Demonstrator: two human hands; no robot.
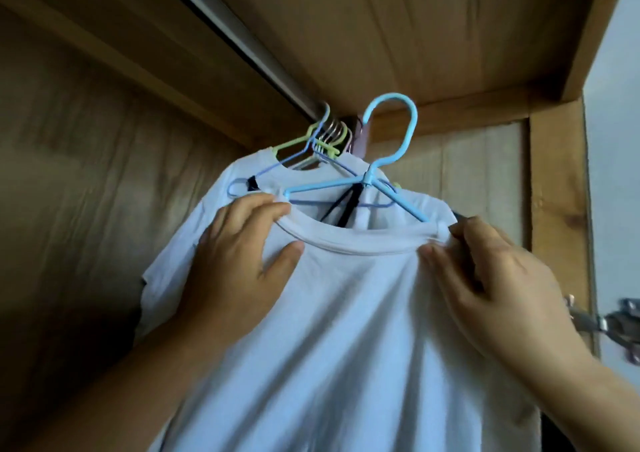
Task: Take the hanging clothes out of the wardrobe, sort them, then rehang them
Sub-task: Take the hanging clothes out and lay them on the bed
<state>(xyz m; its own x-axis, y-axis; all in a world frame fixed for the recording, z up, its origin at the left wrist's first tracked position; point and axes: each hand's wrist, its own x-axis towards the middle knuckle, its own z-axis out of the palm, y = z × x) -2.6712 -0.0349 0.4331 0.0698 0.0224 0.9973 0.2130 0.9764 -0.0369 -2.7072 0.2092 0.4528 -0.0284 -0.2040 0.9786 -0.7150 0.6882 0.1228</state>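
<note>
A person held a white T-shirt (346, 330) on a light blue hanger (377, 160) just below the wardrobe rail (239, 39), the hook not over the rail. The left hand (239, 264) pinched the collar's left side, its grip pressed together on the fabric; the right hand (498, 278) pinched the collar's right side. Behind the shirt, at the rail's far end, more hangers (322, 140) hung bunched with another white garment (249, 171).
</note>
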